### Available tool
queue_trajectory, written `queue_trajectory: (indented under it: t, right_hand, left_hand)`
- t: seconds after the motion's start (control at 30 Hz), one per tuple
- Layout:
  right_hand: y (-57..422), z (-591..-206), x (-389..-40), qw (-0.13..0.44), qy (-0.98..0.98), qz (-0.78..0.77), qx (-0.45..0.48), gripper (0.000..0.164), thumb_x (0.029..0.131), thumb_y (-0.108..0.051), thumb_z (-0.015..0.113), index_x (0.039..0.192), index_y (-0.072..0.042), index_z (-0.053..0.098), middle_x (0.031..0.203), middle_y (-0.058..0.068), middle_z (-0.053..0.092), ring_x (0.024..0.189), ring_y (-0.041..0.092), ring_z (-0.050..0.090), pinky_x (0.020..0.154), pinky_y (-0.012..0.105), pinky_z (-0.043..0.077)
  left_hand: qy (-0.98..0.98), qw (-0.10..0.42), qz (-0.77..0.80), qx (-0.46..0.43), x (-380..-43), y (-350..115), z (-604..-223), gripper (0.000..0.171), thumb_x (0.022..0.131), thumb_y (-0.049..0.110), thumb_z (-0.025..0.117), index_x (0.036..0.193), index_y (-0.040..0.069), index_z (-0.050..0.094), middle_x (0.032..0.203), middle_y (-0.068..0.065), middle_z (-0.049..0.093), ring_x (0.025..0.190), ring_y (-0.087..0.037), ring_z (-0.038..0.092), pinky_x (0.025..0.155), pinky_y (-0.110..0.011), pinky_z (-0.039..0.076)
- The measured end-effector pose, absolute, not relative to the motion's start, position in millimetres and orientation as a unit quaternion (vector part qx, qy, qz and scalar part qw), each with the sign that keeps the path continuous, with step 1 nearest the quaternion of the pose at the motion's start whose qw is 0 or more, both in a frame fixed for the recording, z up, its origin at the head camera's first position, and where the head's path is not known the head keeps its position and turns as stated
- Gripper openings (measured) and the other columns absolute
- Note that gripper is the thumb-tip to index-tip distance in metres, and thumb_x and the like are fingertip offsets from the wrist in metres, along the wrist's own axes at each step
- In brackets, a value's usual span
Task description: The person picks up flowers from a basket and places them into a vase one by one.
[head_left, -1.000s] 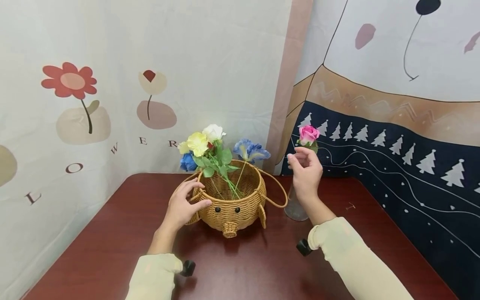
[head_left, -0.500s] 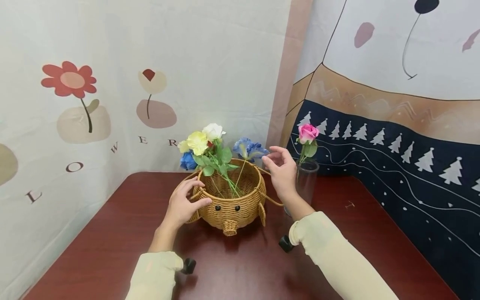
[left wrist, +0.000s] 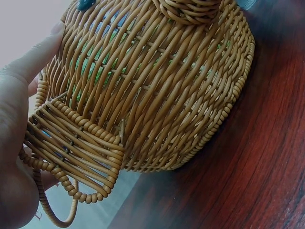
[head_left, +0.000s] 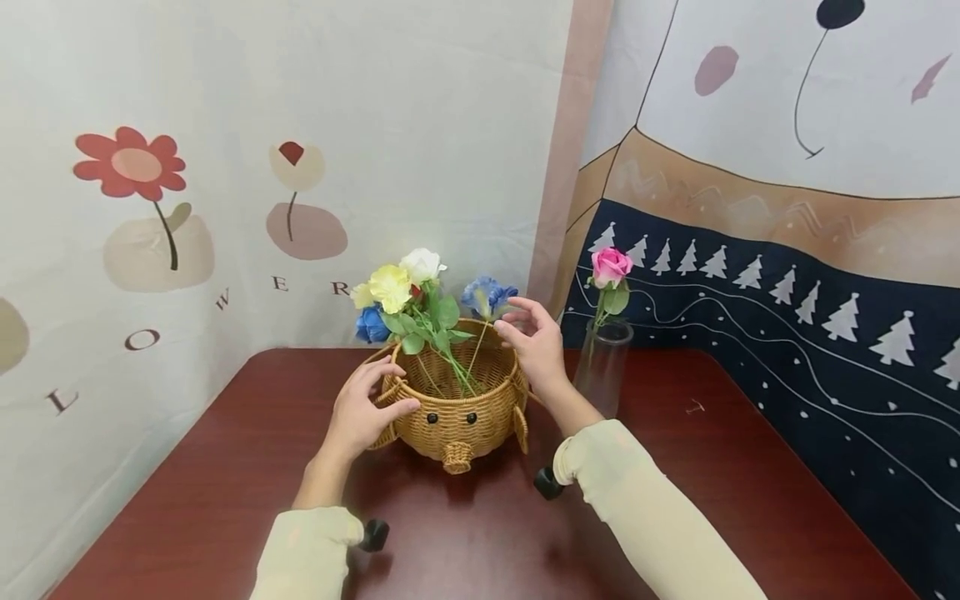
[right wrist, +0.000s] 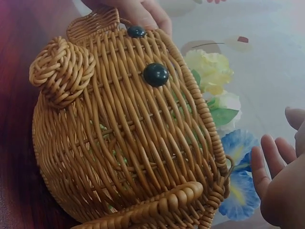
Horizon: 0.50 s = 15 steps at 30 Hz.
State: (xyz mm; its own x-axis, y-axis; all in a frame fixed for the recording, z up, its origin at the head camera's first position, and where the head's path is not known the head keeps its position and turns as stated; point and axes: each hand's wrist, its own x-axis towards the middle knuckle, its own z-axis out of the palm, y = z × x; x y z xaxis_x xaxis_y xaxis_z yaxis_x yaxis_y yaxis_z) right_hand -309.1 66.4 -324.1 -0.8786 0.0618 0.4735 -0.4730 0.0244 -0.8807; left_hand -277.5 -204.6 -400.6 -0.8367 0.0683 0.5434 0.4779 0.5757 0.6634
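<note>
A pig-faced wicker basket (head_left: 450,429) stands on the table, holding artificial flowers: a yellow one (head_left: 391,288), a white one (head_left: 422,266), and blue ones. At its left side my left hand (head_left: 362,410) grips the rim, with the thumb along the outer weave and the fingers over the edge. In the left wrist view that thumb lies above the woven ear (left wrist: 76,148). My right hand (head_left: 536,346) is raised at the basket's right rim, fingers loosely bent and empty, beside the blue iris-like flower (head_left: 483,297). The right wrist view shows a gap between its fingertips and the blue petals (right wrist: 239,195).
A clear vase (head_left: 603,367) with a pink rose (head_left: 611,267) stands right of the basket, behind my right forearm. The dark red table (head_left: 465,542) meets a printed cloth backdrop (head_left: 435,125) at its back edge. Both wrists carry small black devices.
My right hand has moved left from in front of the vase and rose to the blue flower over the basket. The left hand stays on the rim. The head view has shifted slightly.
</note>
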Motion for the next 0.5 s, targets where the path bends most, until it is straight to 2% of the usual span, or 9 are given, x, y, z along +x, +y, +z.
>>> queue_trajectory:
  t: [0.1,0.27,0.5]
  right_hand:
    - [66,-328,-310,0.18,-0.686,0.688,0.154,0.039,0.088,-0.005,0.071,0.125,-0.008,0.061,0.104,0.019,0.063,0.086,0.021,0.065,0.077,0.042,0.056]
    - [63,-328,-313,0.166,-0.681,0.693,0.17,0.041,0.088,-0.002,0.07,0.128,-0.006,0.058,0.111,0.027,0.059,0.088,0.022,0.064,0.076,0.038,0.057]
    - [52,-322,-317,0.159,-0.699,0.672,0.184,0.044,0.088,-0.004,0.071,0.13,-0.006,0.057,0.111,0.026,0.061,0.086,0.023,0.064,0.075,0.034,0.055]
  left_hand:
    - [-0.856,0.232,-0.433,-0.159,-278,-203,-403,0.049,0.072,0.036,0.086,0.111,0.016,0.064,0.142,-0.013,0.05,0.128,-0.033,0.045,0.094,-0.053,0.044]
    - [-0.856,0.234,-0.434,-0.157,-278,-203,-403,0.049,0.071,0.035,0.086,0.11,0.016,0.064,0.142,-0.013,0.05,0.127,-0.033,0.046,0.094,-0.052,0.044]
    - [-0.855,0.238,-0.432,-0.161,-278,-205,-401,0.049,0.072,0.035,0.086,0.111,0.016,0.064,0.142,-0.011,0.05,0.125,-0.032,0.048,0.092,-0.052,0.045]
